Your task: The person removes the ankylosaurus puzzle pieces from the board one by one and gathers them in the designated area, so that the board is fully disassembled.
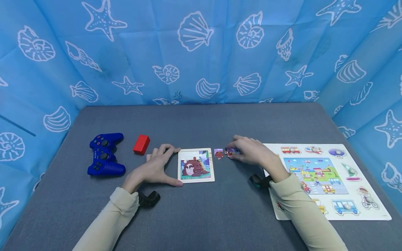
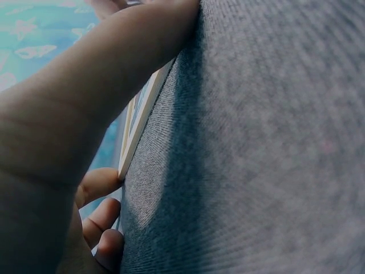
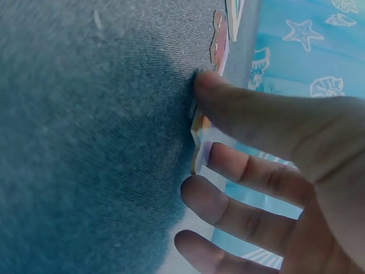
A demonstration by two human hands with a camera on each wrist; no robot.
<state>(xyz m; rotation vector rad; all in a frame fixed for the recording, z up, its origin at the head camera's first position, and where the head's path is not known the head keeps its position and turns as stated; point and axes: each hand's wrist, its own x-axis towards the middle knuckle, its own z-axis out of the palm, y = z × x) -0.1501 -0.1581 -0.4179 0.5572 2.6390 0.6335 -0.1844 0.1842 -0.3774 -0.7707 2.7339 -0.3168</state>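
Observation:
A small jigsaw puzzle in a pale wooden frame point(image 1: 196, 180) lies flat on the table, its picture partly filled with a brown animal. My left hand point(image 1: 156, 165) holds the frame at its left side, thumb at the near corner and forefinger at the far one. The left wrist view shows a fingertip against the frame's edge point(image 2: 137, 132). Right of the frame, my right hand point(image 1: 251, 150) holds a purple and brown puzzle piece point(image 3: 199, 142) between thumb and fingers, low over the table. Another puzzle piece point(image 1: 218, 153) lies between that hand and the frame.
On the left are a blue game controller point(image 1: 105, 155) and a red block point(image 1: 141, 144). A large white peg puzzle board point(image 1: 361, 215) with vehicle pictures lies at the right, partly under my right forearm. A blue shell-patterned curtain point(image 1: 220, 62) hangs behind the grey table point(image 1: 201, 223).

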